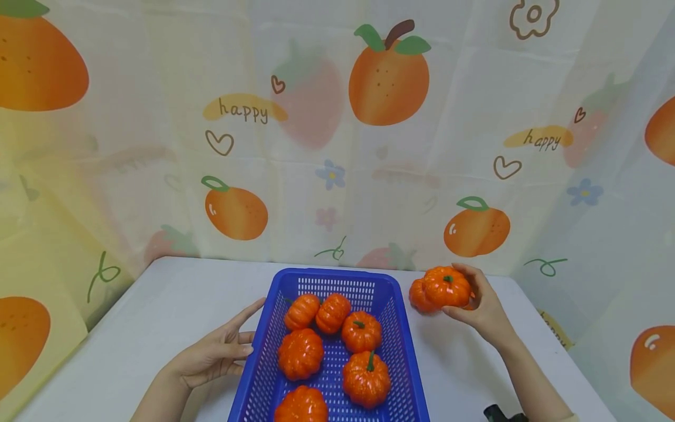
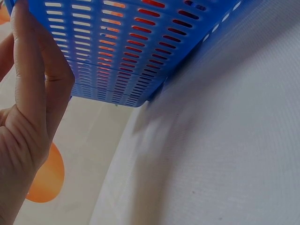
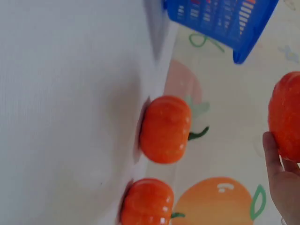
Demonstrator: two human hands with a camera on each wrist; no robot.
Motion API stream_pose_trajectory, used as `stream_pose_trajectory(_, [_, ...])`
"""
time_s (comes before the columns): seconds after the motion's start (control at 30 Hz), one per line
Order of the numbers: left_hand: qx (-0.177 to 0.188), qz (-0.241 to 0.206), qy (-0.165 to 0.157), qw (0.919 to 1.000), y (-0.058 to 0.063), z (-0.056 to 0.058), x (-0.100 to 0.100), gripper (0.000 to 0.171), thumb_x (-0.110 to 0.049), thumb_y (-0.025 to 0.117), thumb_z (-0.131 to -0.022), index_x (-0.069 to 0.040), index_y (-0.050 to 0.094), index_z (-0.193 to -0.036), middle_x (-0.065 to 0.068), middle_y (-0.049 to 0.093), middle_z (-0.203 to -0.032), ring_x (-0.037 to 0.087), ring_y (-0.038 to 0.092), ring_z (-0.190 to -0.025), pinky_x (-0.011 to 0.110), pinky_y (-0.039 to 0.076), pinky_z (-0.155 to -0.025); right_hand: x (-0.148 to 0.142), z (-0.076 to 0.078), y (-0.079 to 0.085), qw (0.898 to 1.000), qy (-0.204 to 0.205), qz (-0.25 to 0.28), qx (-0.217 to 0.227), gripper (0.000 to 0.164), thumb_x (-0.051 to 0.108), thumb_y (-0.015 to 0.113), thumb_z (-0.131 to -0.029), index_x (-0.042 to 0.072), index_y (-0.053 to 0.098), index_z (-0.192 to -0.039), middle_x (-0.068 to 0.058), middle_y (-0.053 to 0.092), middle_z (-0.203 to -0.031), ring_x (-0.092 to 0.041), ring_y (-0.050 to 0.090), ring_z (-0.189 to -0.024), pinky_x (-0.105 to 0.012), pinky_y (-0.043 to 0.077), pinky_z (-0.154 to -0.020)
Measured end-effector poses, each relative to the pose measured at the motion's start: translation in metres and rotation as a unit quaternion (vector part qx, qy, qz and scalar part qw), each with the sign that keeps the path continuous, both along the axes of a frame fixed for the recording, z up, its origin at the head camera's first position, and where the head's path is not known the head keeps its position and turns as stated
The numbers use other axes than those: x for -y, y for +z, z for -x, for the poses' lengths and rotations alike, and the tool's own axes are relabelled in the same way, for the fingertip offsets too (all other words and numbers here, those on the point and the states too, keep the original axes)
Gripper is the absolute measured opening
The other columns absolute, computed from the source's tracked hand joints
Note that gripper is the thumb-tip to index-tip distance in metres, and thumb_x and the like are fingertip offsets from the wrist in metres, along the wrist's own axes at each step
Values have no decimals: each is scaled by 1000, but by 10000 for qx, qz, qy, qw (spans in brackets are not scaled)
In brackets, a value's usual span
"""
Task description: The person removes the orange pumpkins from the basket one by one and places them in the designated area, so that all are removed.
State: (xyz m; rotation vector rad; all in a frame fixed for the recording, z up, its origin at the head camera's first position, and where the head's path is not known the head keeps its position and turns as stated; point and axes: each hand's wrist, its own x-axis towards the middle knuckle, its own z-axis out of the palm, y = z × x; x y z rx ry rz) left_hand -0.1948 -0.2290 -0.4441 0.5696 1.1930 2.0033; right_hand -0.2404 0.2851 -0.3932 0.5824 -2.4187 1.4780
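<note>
At the right of the head view, my right hand (image 1: 485, 313) grips a small orange pumpkin (image 1: 446, 286) with a short green stem, raised above the table. Thumb and fingers lie around its side; the right wrist view shows the same pumpkin (image 3: 287, 115) at its edge. Behind it another pumpkin (image 1: 420, 296) is partly hidden. My left hand (image 1: 211, 354) is beside the blue basket (image 1: 337, 272), its fingers extended at the left wall. Inside the basket lie several orange pumpkins (image 1: 300, 354), one cut off by the lower frame edge.
Two pumpkins, one nearer the basket (image 3: 165, 130) and one lower in view (image 3: 147, 202), rest on the white table (image 1: 184, 299) in the right wrist view. A fruit-printed curtain (image 1: 316, 205) hangs behind the table. A black object (image 1: 501, 414) shows by the right forearm.
</note>
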Motion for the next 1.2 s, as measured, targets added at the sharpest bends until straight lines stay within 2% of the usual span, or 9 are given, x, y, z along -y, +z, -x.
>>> stream_pose_trajectory(0.17, [3,37,26,10000,0,0,1,82,2,33,-102,-35,-15,-156,14,57,-139,22,69,-113,36,60,-90,-16,5,0,9980,-615,-47,161,76,6,75,-83,5,34,-148,24,43,-131,10,43,-117,0,45,-89])
stream_pose_trajectory(0.4, [24,124,86,9999,0,-1,1,82,1,35,-102,-35,-14,-156,14,57,-140,22,69,-113,36,60,-89,-37,15,0,9871,-1496,-68,574,77,18,73,-89,12,30,-152,-2,39,-145,8,37,-117,3,39,-88])
stream_pose_trajectory(0.6, [-5,127,72,9999,0,-2,1,82,1,35,-102,-35,-15,-156,14,57,-140,23,69,-113,36,60,-90,-59,26,-9,9739,-2093,253,838,74,24,70,-91,19,30,-153,20,39,-137,6,36,-116,3,41,-85])
stream_pose_trajectory(0.7, [-15,67,29,10000,0,-1,1,82,2,34,-102,-35,-15,-156,14,56,-140,23,69,-114,37,60,-91,-67,29,-13,9652,-2390,425,973,75,27,70,-92,19,30,-154,9,40,-144,4,37,-115,5,40,-82])
stream_pose_trajectory(0.8, [-23,20,-9,10000,0,-1,1,82,2,34,-102,-35,-15,-156,15,56,-141,24,68,-115,37,60,-92,-77,31,-19,9504,-2735,587,1358,78,31,71,-91,21,28,-155,-5,33,-156,-1,37,-120,4,40,-84])
stream_pose_trajectory(0.9, [-33,41,-14,10000,1,-1,1,82,2,33,-102,-35,-15,-156,15,55,-142,24,68,-115,37,60,-92,-87,35,-25,9317,-3010,861,1843,81,34,73,-89,27,27,-155,-6,27,-161,-12,35,-130,-7,42,-102])
stream_pose_trajectory(1.0, [-78,101,7,9999,2,-1,0,81,2,33,-102,-35,-15,-156,16,54,-142,23,68,-115,36,60,-91,-93,37,-28,9148,-3226,1196,2116,84,33,74,-88,28,25,-156,-6,22,-164,-23,27,-142,-32,36,-121])
stream_pose_trajectory(1.1, [-100,149,29,9998,1,-1,0,82,3,34,-102,-35,-14,-157,15,54,-142,23,68,-114,34,60,-89,-95,36,-29,9074,-3370,1373,2103,88,31,74,-88,25,21,-157,-6,16,-167,-28,19,-149,-48,25,-126])
stream_pose_trajectory(1.2, [-69,95,-4,9999,1,-1,0,82,4,33,-102,-36,-14,-156,16,54,-143,23,68,-115,35,60,-90,-96,37,-34,9053,-3491,1380,1986,88,28,74,-88,22,20,-158,-6,15,-168,-27,17,-152,-48,22,-128])
